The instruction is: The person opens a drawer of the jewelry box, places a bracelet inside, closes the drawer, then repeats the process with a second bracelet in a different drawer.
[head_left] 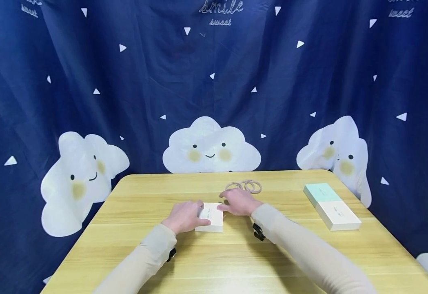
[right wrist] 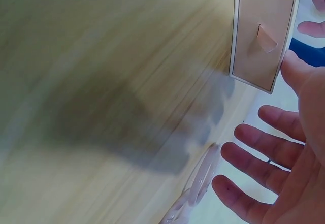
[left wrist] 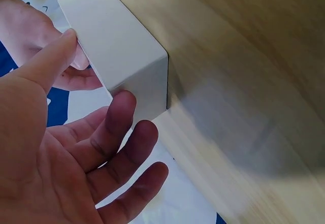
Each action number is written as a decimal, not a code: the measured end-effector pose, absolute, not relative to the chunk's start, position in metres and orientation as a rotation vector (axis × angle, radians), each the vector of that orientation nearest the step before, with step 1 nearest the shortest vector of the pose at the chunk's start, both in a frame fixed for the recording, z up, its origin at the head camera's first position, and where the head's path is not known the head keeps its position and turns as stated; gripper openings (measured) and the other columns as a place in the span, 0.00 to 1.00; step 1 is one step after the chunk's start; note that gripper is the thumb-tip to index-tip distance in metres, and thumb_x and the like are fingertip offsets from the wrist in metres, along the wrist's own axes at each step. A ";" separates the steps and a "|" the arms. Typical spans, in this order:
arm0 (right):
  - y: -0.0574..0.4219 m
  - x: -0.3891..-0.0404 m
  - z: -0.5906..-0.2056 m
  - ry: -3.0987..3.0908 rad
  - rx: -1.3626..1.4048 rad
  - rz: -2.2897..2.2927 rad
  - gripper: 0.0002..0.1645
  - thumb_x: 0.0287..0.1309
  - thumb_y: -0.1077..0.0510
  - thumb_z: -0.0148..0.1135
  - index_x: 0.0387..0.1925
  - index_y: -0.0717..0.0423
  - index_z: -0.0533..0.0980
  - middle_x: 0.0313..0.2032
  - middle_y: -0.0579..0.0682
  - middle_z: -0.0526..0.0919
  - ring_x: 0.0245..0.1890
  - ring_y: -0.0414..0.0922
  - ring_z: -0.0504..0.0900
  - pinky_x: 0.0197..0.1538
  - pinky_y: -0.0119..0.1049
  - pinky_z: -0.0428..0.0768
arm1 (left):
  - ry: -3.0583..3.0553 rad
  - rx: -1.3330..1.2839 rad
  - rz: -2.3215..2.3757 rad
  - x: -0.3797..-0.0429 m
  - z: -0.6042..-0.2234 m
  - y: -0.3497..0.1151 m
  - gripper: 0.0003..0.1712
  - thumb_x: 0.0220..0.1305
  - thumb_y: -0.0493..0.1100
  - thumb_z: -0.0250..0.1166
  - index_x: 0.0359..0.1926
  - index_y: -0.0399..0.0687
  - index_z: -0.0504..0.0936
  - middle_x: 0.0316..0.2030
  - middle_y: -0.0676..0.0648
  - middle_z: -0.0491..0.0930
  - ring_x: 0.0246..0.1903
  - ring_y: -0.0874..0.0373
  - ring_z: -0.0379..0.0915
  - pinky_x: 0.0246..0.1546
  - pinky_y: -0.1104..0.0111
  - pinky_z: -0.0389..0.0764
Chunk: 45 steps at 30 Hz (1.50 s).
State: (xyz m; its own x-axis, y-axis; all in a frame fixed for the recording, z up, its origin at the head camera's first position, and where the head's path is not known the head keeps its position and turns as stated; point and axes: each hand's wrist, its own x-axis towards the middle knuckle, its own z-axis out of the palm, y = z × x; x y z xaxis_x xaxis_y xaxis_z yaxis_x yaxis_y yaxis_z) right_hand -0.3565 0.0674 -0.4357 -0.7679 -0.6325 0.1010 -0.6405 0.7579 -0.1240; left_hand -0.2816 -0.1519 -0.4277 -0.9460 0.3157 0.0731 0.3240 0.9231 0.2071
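A small white drawer box [head_left: 214, 223] with fine lettering on its top sits on the wooden table in the middle. My left hand [head_left: 185, 217] holds it from the left, thumb along its near top edge and fingers bent against the side. In the right wrist view, the box's right end shows a pink drawer front [right wrist: 260, 5] inside a white sleeve, with a small ribbon tab [right wrist: 266, 39] sticking out. My right hand [head_left: 238, 202] is at that end; its thumb touches the box edge while the other fingers are spread in the air.
Pinkish rings [head_left: 252, 186] lie near the table's far edge, just beyond my right hand. Towards the right edge, a mint box [head_left: 322, 192] and a larger-looking white box [head_left: 338, 215] stand end to end. A dark blue curtain [head_left: 214, 102] with clouds hangs behind the table.
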 end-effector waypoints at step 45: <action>0.042 -0.356 -0.435 -2.931 1.013 0.187 0.33 0.71 0.32 0.49 0.61 0.49 0.79 0.56 0.51 0.84 0.55 0.50 0.83 0.54 0.54 0.81 | -3.010 -0.410 -0.184 -0.283 -0.417 -0.168 0.36 0.66 0.69 0.60 0.59 0.45 0.79 0.51 0.42 0.82 0.51 0.44 0.77 0.48 0.48 0.80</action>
